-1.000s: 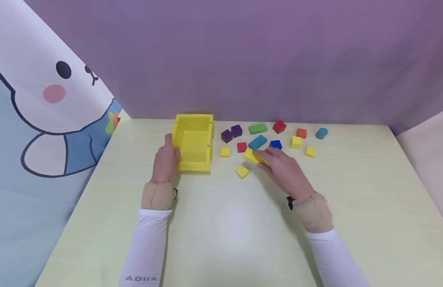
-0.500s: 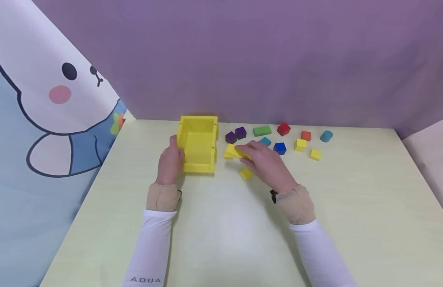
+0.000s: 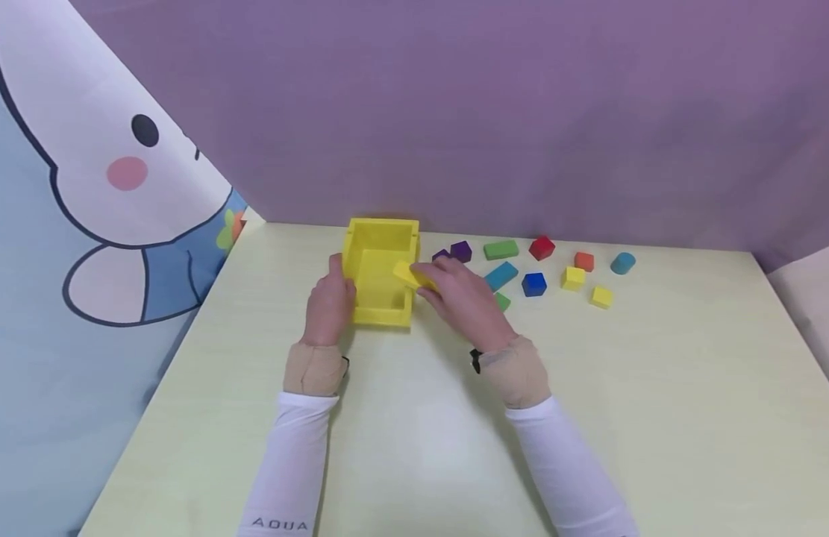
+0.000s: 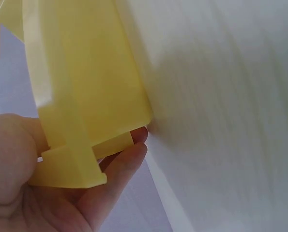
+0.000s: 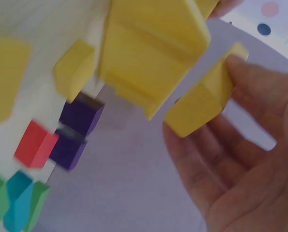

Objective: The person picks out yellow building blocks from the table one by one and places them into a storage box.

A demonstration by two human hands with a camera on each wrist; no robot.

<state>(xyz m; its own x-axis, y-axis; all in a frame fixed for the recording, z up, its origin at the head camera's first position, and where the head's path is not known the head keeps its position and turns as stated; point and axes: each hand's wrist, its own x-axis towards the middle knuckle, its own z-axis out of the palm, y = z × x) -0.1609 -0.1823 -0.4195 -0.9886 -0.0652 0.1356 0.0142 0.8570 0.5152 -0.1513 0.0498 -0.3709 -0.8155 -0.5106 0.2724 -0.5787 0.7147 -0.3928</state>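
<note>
In the head view, a yellow open-topped box (image 3: pixel 380 317) stands towards the back left of the table. My left hand (image 3: pixel 328 306) grips its left side; the left wrist view shows the thumb and fingers around the rim of the box (image 4: pixel 85 87). My right hand (image 3: pixel 464 298) holds a yellow rectangular block (image 3: pixel 406 274) over the box's right wall. Seen from the right wrist, the thumb and fingertips pinch this block (image 5: pixel 197 106) beside the box, apart from the table. In the head view, that hand hides some small blocks lying beneath it.
Right of the box lie purple cubes (image 3: pixel 460 251), green (image 3: pixel 501 250) and teal blocks (image 3: pixel 501 276), a blue cube (image 3: pixel 534 284), red (image 3: pixel 542 247) and orange blocks (image 3: pixel 584 261), yellow cubes (image 3: pixel 573 279) and a blue cylinder (image 3: pixel 623 262). A purple backdrop (image 3: pixel 454 112) rises behind.
My right hand has carried the yellow block leftwards from among the scattered blocks to the box's right edge. The left hand keeps its grip on the box. The head view has shifted slightly.
</note>
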